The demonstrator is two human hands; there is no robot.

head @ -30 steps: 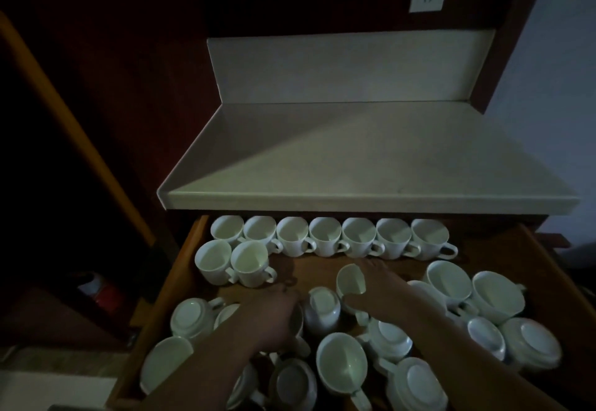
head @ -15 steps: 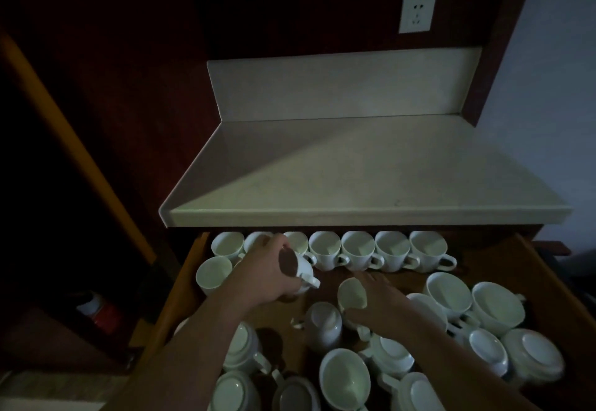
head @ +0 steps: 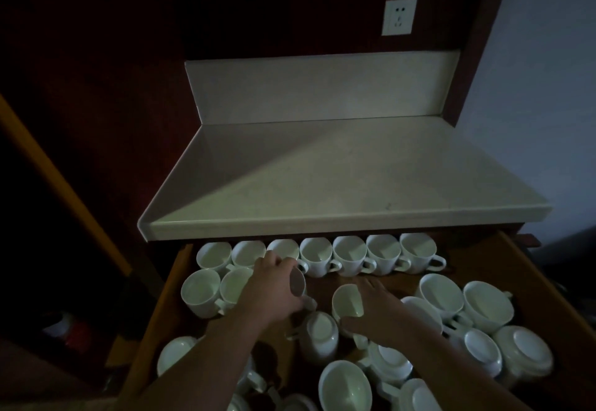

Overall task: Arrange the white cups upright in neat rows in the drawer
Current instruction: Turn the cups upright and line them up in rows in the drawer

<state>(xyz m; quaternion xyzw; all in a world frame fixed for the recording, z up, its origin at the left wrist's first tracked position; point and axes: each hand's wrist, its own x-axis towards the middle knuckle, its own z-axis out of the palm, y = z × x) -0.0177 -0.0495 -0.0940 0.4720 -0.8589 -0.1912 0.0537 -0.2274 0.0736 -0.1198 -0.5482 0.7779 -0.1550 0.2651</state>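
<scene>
Cup (head: 297, 285) in our curled left hand (head: 271, 288) hung just right of the second row (head: 201, 293). Our right hand (head: 380, 310), farther off, pinched another cup (head: 346, 301).

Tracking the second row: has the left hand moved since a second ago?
Yes: left hand, gripping a cup, moved farther in, toward the back row.

left hand (head: 274, 285) gripping tilted cup (head: 298, 285), right hand (head: 380, 310) holding another cup (head: 347, 301), drawer (head: 532, 268) with upright back row
</scene>
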